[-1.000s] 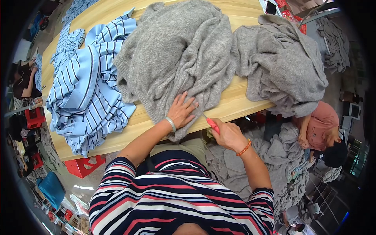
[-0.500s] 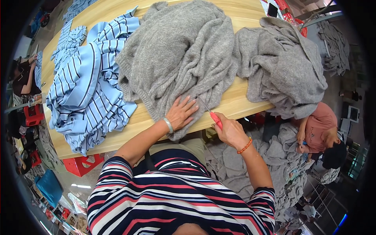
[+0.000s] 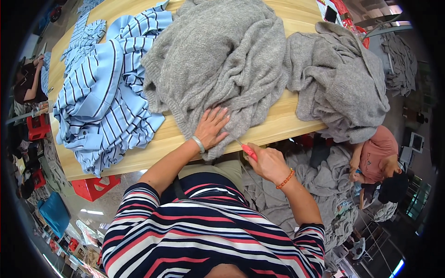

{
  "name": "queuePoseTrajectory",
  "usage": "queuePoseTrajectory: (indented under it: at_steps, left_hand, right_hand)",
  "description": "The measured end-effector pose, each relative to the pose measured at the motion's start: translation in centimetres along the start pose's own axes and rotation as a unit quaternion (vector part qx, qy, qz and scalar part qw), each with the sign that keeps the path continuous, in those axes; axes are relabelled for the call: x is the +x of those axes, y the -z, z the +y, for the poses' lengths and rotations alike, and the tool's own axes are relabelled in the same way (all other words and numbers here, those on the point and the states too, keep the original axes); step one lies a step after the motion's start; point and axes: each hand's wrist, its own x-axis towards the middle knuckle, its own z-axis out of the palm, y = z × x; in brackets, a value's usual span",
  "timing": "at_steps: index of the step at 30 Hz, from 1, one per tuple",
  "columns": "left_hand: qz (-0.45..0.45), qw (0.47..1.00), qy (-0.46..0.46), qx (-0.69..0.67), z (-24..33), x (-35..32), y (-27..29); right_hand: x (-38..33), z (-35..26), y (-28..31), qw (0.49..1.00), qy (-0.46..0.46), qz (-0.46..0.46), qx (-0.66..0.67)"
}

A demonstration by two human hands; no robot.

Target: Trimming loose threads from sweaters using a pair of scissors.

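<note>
A large grey knitted garment (image 3: 199,51) lies heaped on the table in front of me, its lower end hanging toward my waist. My left hand (image 3: 212,127) rests flat on that end with the fingers stretched out. In my right hand (image 3: 271,163) is a red-handled tool (image 3: 250,152) with a thin metal shaft. The shaft points at the knit just beside my left hand; its tip is at or in the fabric, and I cannot tell which.
The wooden table (image 3: 273,132) also carries light blue striped garments (image 3: 95,88) on the left and a second grey knitted pile (image 3: 340,78) on the right. A phone (image 3: 330,14) lies at the far right. Below the table are a red stool (image 3: 95,187) and grey knits; a person (image 3: 378,153) sits at the right.
My right hand has drawn the tool back slightly toward me, down and left. My left hand has stayed flat on the grey knit, its fingers a little closer together.
</note>
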Motion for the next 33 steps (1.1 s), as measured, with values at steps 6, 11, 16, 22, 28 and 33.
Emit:
queuePoseTrajectory:
  at_steps: [6,11,16,22,28,33]
  left_hand:
    - [0.013,0.999,-0.038,0.013,-1.2,-1.0,-0.2]
    - [0.015,0.999,-0.042,0.019,-1.1,-0.7,-0.2]
    - [0.012,0.998,-0.045,0.032,-1.3,-0.8,-0.3]
    - [0.021,0.998,-0.049,0.036,-1.4,-0.8,-0.5]
    - [0.007,0.998,-0.049,0.036,-1.3,-0.8,-0.2]
    - [0.036,0.998,-0.041,0.033,-0.2,-2.3,1.7]
  right_hand:
    - [0.4,-0.7,0.8,0.999,-0.018,-0.013,0.026]
    - [1.9,-1.0,0.9,0.999,-0.043,-0.019,0.021]
    - [3.1,-1.0,0.7,0.999,-0.033,-0.026,0.009]
    - [3.0,-0.7,1.0,0.998,-0.048,-0.029,0.019]
    - [2.6,-0.7,0.9,0.998,-0.037,-0.045,0.02]
    - [0.8,0.3,0.5,0.997,-0.053,0.004,0.053]
